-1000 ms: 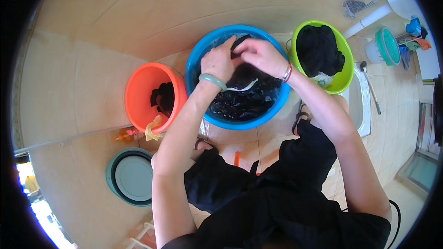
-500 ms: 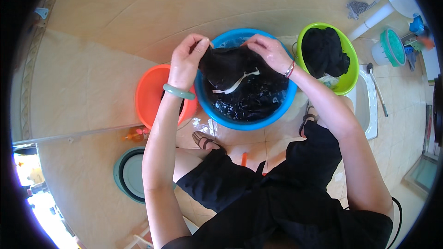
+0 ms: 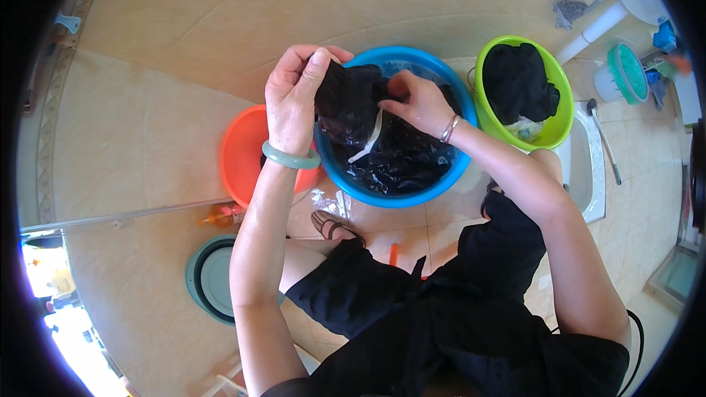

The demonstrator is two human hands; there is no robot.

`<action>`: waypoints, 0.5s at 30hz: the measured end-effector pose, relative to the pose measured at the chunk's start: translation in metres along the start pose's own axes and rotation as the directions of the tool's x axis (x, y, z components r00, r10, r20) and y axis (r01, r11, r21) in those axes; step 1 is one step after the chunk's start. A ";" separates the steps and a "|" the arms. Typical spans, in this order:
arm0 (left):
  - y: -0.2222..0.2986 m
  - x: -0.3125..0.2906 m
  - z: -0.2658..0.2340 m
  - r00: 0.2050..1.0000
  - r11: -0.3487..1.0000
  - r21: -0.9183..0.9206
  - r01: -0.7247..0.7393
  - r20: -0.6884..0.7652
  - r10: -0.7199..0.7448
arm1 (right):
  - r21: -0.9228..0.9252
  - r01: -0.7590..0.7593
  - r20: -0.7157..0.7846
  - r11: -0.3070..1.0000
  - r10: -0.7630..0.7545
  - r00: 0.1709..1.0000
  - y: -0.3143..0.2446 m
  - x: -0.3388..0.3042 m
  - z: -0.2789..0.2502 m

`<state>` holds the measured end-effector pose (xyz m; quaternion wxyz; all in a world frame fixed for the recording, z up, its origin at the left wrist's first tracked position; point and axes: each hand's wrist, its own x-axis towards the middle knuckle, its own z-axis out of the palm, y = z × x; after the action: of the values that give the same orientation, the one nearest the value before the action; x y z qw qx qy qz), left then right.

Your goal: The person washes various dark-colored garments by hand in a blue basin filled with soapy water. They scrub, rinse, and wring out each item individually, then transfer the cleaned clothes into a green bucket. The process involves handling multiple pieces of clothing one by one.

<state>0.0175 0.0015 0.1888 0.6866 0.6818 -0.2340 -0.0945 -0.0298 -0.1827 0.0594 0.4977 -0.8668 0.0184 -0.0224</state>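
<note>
Left hand [image 3: 294, 106] and right hand [image 3: 421, 103] each pinch the wet black garment [image 3: 353, 103], held over the blue basin [image 3: 448, 169], its 11 o'clock rim. Risk: water dripping onto tiled floor [image 3: 147, 140], judged slippery

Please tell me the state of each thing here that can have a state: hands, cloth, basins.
left hand: closed on black garment
right hand: pinching the garment
black garment: wet, lifted over the basin
blue basin: holds dark laundry
green basin: holds dark clothes
orange basin: contents mostly hidden
</note>
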 end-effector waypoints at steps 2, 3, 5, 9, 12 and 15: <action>0.003 -0.003 0.000 0.999 0.997 -0.076 0.032 0.038 -0.029 | 0.210 0.261 -0.096 0.942 -0.246 0.965 0.003 -0.001 0.006; 0.003 -0.003 0.000 0.997 0.993 -0.104 0.049 0.059 -0.043 | 0.362 0.152 0.064 0.920 -0.187 0.980 0.009 0.003 0.008; 0.001 -0.004 0.000 0.992 0.984 -0.157 0.086 0.102 -0.070 | 0.358 0.166 0.086 0.919 -0.210 0.974 0.011 0.004 0.014; -0.013 -0.003 -0.012 0.993 0.977 -0.179 0.119 0.023 -0.116 | 0.259 0.410 -0.118 0.874 -0.393 0.912 -0.008 0.002 0.013; -0.023 -0.003 -0.014 0.987 0.974 -0.160 0.162 0.017 -0.161 | 0.359 0.332 -0.087 0.873 -0.323 0.942 -0.014 -0.002 0.009; -0.026 -0.003 -0.011 0.983 0.985 -0.040 0.171 0.080 -0.167 | 0.198 0.399 -0.110 0.895 -0.384 0.917 -0.010 0.001 0.003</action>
<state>0.0242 0.0111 0.1630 0.6825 0.6789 -0.1989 -0.1836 -0.0289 -0.1751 0.0669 0.5733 -0.7922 -0.1420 -0.1536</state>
